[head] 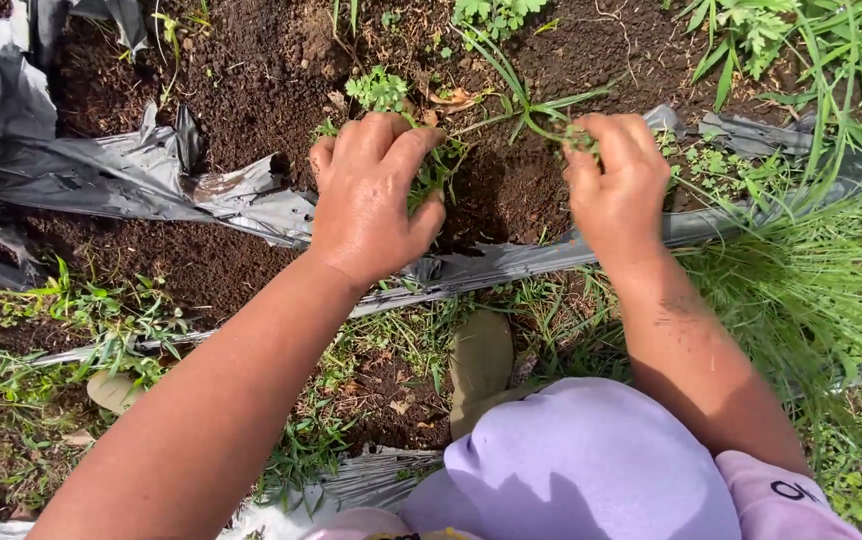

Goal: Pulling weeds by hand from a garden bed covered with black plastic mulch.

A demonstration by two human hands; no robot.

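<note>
A person crouches over a bed of dark, crumbly brown soil, both bare hands working among small weeds. The left hand lies knuckles-up on the earth, its fingers curled down and closed around a tuft of small green leafy weeds that pokes out between thumb and forefinger; just beyond the fingertips stands a low, feathery-leaved green seedling, still rooted. The right hand, well apart from the left, has its fingers folded together and pinched on a small clump of green weed at the base of a thin, long-bladed grass plant whose blades spread across the soil between the two hands. A crumpled sheet of grey plastic mulch film lies over the bed at the left and runs as a narrow, wrinkled strip beneath both wrists toward the right. Thick bright green grass crowds the right edge of the frame, and sparser grass and dry leaves lie on the near side of the film. A muddy, tan rubber shoe toe rests on the ground between the forearms, above a knee in pale lilac cloth.
</note>
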